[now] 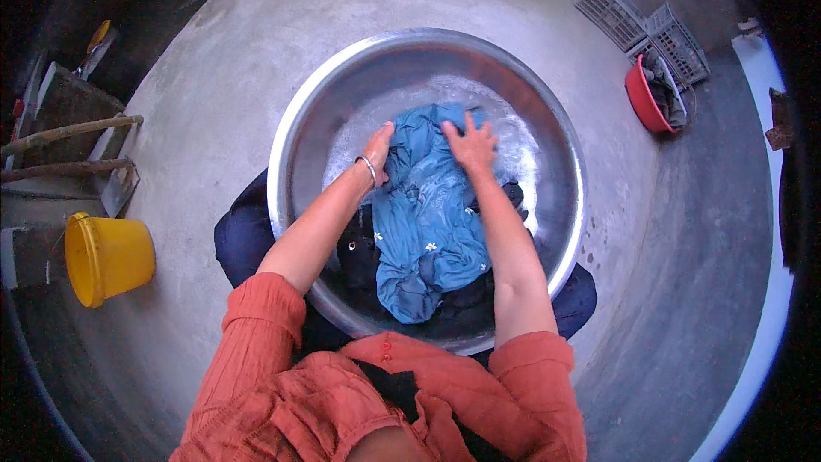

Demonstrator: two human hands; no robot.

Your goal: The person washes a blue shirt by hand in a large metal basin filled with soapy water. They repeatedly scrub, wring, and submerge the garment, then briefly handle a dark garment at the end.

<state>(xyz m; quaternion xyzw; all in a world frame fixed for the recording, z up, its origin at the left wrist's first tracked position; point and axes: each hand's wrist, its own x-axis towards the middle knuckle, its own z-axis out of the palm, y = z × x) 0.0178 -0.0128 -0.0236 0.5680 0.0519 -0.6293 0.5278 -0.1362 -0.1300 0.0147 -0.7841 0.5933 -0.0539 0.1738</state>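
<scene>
A wide metal basin (286, 120) stands in front of me with a wet blue garment (432, 197) bunched inside it. Small white flowers dot the blue cloth, and it lies partly over dark clothes (357, 261) nearer to me. My left hand (377, 154), with a bangle at the wrist, rests against the garment's upper left side, fingers stretched out and partly hidden by its angle. At the upper right edge of the cloth is my right hand (473, 145), its fingers spread and slightly blurred. Shallow, sudsy water (449, 87) shows at the basin's far side.
On the concrete floor, a yellow bucket (111, 258) lies at the left below wooden poles (73, 133). To the far right are a red tub (647, 103) with dark contents and grey plastic crates (611, 10). My knees flank the basin.
</scene>
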